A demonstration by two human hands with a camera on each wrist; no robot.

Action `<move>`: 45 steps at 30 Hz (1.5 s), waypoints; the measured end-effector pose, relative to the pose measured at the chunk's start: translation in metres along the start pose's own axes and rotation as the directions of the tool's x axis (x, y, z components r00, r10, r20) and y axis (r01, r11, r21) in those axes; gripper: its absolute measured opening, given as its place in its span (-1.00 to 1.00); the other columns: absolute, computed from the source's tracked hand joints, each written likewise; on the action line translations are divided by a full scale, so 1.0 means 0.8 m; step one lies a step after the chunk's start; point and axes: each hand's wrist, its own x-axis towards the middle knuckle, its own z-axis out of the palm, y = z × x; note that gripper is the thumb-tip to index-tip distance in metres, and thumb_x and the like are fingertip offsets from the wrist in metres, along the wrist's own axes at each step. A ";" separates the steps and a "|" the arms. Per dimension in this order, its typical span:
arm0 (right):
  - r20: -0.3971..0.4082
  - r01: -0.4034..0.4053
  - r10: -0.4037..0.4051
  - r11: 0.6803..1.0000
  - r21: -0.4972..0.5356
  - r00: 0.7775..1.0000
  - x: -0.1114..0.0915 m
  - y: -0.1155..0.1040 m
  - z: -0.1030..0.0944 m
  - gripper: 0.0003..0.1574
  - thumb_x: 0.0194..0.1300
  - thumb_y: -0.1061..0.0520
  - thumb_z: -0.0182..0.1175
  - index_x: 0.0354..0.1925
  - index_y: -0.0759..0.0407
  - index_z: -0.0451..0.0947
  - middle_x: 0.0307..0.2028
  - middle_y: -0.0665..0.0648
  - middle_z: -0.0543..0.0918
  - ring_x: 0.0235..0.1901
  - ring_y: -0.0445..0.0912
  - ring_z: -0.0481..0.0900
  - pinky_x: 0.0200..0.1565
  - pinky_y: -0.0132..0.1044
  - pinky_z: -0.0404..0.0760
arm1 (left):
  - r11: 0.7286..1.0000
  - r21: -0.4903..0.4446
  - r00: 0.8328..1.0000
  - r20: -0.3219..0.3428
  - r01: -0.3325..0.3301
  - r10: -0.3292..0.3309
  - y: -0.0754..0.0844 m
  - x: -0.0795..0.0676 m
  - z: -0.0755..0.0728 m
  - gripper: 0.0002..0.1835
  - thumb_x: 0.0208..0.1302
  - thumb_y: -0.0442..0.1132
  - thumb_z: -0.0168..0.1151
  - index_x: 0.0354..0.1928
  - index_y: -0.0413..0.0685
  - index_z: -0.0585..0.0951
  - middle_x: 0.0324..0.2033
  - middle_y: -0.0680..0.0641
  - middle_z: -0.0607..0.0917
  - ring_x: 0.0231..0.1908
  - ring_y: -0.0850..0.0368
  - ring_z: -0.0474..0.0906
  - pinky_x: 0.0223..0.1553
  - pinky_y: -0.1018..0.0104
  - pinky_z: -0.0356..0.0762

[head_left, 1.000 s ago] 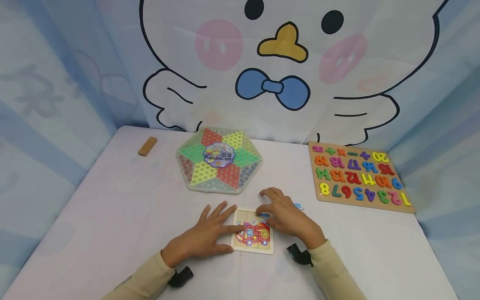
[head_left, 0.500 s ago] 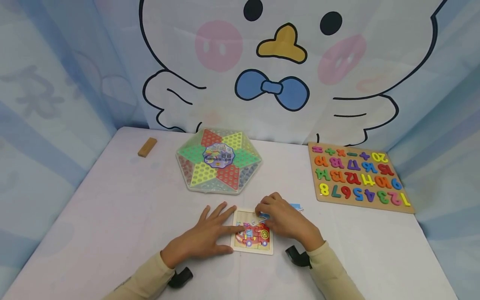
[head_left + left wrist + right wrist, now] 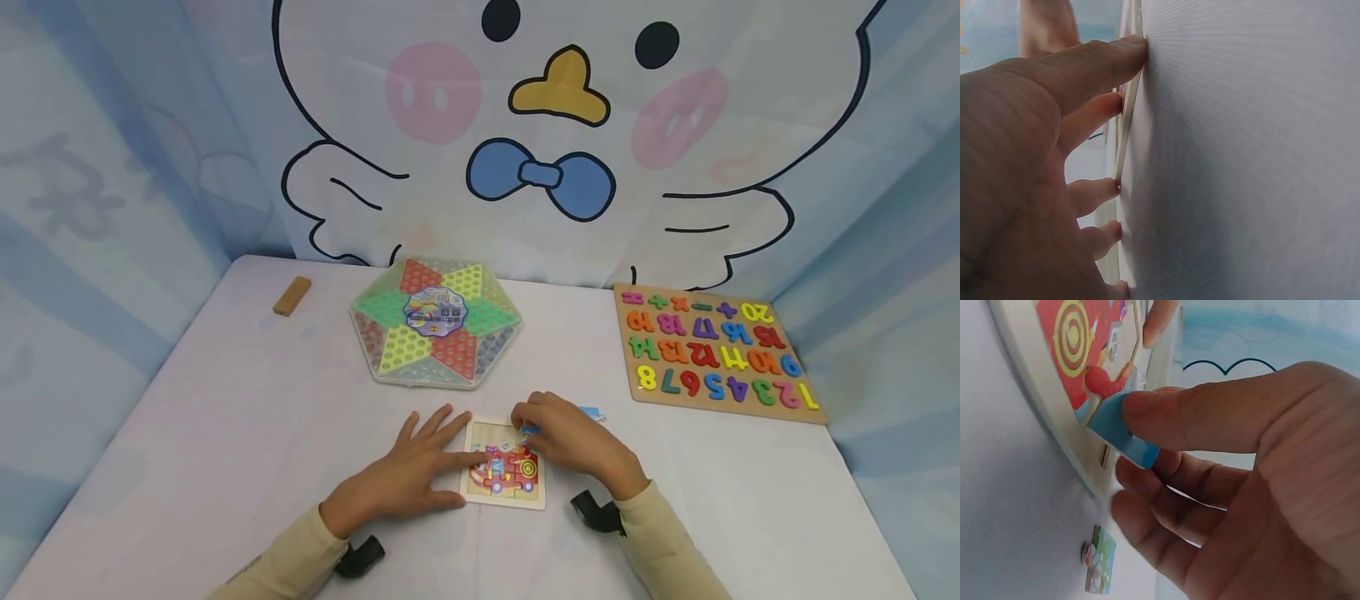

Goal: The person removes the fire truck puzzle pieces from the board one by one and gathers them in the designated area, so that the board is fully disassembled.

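Observation:
A small wooden jigsaw tray [image 3: 506, 503] lies on the table, with a red vehicle picture partly assembled in it. My left hand [image 3: 408, 475] has its fingers spread; the index finger rests on the puzzle and the thumb touches the tray's left edge. At the tray's upper right, my right hand [image 3: 573, 437] pinches a blue puzzle piece [image 3: 1107, 422] between thumb and fingers. In the right wrist view this piece is tilted over the bare corner of the tray, beside the red pieces [image 3: 1072, 356]. A loose puzzle piece [image 3: 1102, 562] lies on the table beyond the right hand.
A hexagonal Chinese checkers box [image 3: 437, 325] sits behind the hands. The wooden number board [image 3: 720, 354] is at the back right, and a small brown wooden block [image 3: 292, 296] at the back left. A printed cloth [image 3: 547, 242] hangs behind the table.
The right hand's raised index finger has come down and its fingers have curled in. The blue piece has turned slightly at the tray's corner. The left hand stays in place.

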 end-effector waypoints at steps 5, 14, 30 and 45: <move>0.017 0.012 -0.012 0.999 0.040 1.000 -0.002 -0.001 -0.002 -0.80 0.34 0.29 0.32 -0.08 0.11 0.65 -0.26 -0.07 0.54 -0.32 -0.19 0.45 -0.22 -0.28 0.57 | 1.000 0.001 1.000 -0.003 -0.011 0.011 0.001 0.000 0.000 -0.36 0.28 0.05 0.41 0.41 0.26 0.53 0.58 -0.19 0.10 0.57 -0.30 -0.17 0.40 -0.50 -0.23; -0.045 0.073 -0.069 0.994 0.085 0.997 -0.008 0.004 -0.013 -0.88 0.38 0.31 0.26 -0.21 0.11 0.56 -0.34 -0.08 0.54 -0.33 -0.20 0.46 -0.21 -0.26 0.54 | 1.000 0.003 1.000 -0.009 -0.018 0.018 0.000 0.002 0.003 -0.36 0.28 0.05 0.42 0.40 0.27 0.53 0.58 -0.19 0.11 0.57 -0.29 -0.17 0.40 -0.49 -0.23; -0.226 -0.219 0.268 0.951 0.218 0.937 -0.080 0.059 -0.086 -0.70 0.39 0.27 0.30 0.04 0.22 0.49 -0.27 0.08 0.64 -0.33 -0.08 0.58 -0.30 -0.30 0.63 | 0.999 -0.023 1.000 0.008 0.023 -0.023 0.003 -0.003 -0.001 -0.37 0.27 0.03 0.43 0.40 0.26 0.54 0.59 -0.19 0.09 0.57 -0.29 -0.19 0.41 -0.49 -0.28; -0.062 -0.305 0.320 0.936 0.173 0.945 -0.088 0.099 -0.065 -0.90 0.34 0.31 0.29 -0.20 0.15 0.61 -0.38 0.02 0.55 -0.31 -0.05 0.47 -0.29 -0.22 0.54 | 1.000 -0.020 1.000 -0.004 0.013 -0.013 0.001 -0.001 -0.001 -0.37 0.28 0.04 0.42 0.40 0.26 0.54 0.59 -0.17 0.09 0.58 -0.28 -0.19 0.41 -0.48 -0.30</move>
